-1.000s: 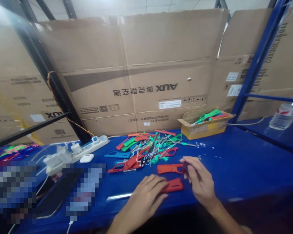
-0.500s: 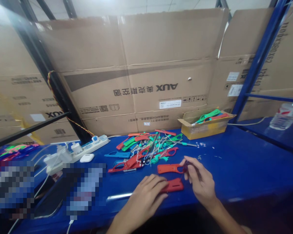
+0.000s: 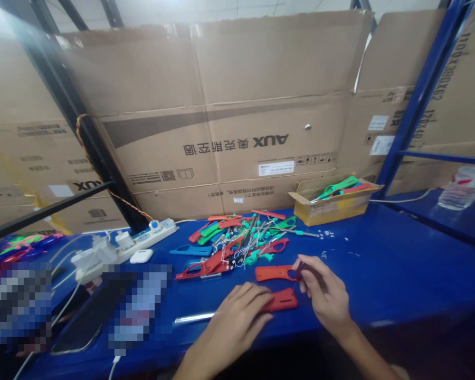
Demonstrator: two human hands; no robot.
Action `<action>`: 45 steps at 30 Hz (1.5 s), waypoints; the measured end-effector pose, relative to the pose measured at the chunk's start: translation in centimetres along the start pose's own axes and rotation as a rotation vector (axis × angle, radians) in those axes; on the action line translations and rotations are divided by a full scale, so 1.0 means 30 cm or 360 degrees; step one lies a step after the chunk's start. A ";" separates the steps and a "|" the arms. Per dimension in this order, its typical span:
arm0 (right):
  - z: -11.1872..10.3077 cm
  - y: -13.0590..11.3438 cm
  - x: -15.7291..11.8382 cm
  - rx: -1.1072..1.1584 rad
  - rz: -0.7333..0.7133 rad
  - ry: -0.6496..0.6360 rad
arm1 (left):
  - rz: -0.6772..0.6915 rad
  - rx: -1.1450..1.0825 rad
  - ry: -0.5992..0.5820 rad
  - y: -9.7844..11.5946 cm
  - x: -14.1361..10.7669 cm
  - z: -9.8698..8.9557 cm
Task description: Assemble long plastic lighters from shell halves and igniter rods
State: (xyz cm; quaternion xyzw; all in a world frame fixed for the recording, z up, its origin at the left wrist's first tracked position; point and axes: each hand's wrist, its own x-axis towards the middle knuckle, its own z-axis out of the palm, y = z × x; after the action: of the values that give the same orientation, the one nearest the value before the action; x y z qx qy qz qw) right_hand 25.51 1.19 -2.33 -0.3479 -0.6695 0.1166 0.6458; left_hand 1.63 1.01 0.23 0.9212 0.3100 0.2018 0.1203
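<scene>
My left hand (image 3: 243, 316) is closed over a red lighter casing (image 3: 283, 300) lying on the blue table, its far end showing past my fingers. A metal tube (image 3: 193, 318) sticks out to the left from under this hand. In my right hand (image 3: 325, 290), thumb and fingers pinch a small dark tool (image 3: 301, 270) whose thin shaft points down at the red casing's right end. An orange casing (image 3: 275, 273) lies just behind the red one, its looped end beside my right fingertips.
Behind my hands is a pile of casings, tubes and wires (image 3: 241, 240). A small carton (image 3: 332, 211) holds more casings. Left are a power strip (image 3: 158, 236), a white earphone case (image 3: 141, 256) and phones. A bottle (image 3: 463, 187) stands far right.
</scene>
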 end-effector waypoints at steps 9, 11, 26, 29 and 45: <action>0.004 0.002 -0.001 0.0020 -0.0002 0.0040 | -0.0025 -0.0005 -0.0002 0.001 -0.002 0.002; 0.005 0.006 -0.003 0.0024 -0.0005 0.0056 | -0.0029 -0.0013 -0.0003 0.003 -0.003 0.001; 0.005 0.004 0.008 -0.0084 -0.0088 0.0159 | -0.0027 -0.0020 -0.0013 0.006 0.000 -0.004; 0.006 0.009 0.003 -0.0106 -0.0082 0.0200 | -0.0032 -0.0027 -0.0018 0.007 -0.001 -0.004; -0.010 -0.009 0.011 -0.0240 -0.0127 0.0031 | -0.0001 -0.0023 0.0014 0.005 -0.003 0.000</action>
State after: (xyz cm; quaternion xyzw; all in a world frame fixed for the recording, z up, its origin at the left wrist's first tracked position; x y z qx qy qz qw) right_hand 25.75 1.11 -1.86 -0.3699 -0.6834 0.0366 0.6284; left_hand 1.64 0.83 0.25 0.9194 0.3093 0.2081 0.1257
